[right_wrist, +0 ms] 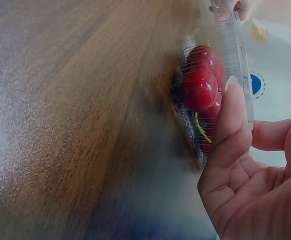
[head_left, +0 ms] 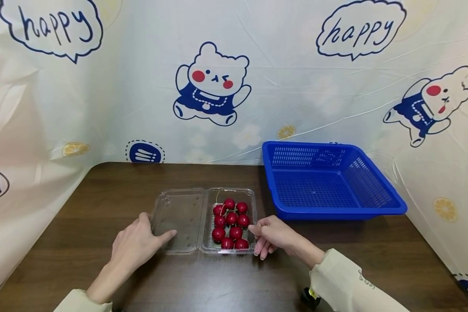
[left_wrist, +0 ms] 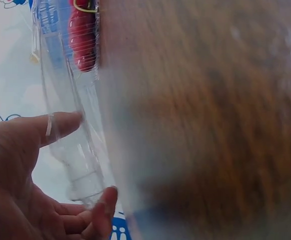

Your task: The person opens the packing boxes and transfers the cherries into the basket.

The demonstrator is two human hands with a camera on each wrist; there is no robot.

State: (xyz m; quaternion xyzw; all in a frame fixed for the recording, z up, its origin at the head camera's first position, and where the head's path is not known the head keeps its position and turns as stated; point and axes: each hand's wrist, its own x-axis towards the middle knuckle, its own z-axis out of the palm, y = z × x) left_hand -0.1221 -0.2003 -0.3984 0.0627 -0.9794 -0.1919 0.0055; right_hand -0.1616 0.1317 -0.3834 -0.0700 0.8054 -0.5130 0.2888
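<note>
A clear plastic clamshell box lies open on the table, its flat lid (head_left: 181,216) on the left and its tray (head_left: 209,242) on the right. Several red cherries (head_left: 232,218) with green stems fill the tray. My left hand (head_left: 134,242) holds the lid by its left end, thumb over the near edge and fingers at the outer side. At the tray's right rim, my right hand (head_left: 274,236) pinches the plastic between thumb and fingers. Through the tray wall, cherries (right_wrist: 200,87) show beside those fingers in the right wrist view.
An open blue plastic basket (head_left: 335,212) with perforated sides stands at the back right, close behind my right hand. The brown wooden table (head_left: 101,195) ends at a printed curtain (head_left: 148,86) that hangs behind and along both sides.
</note>
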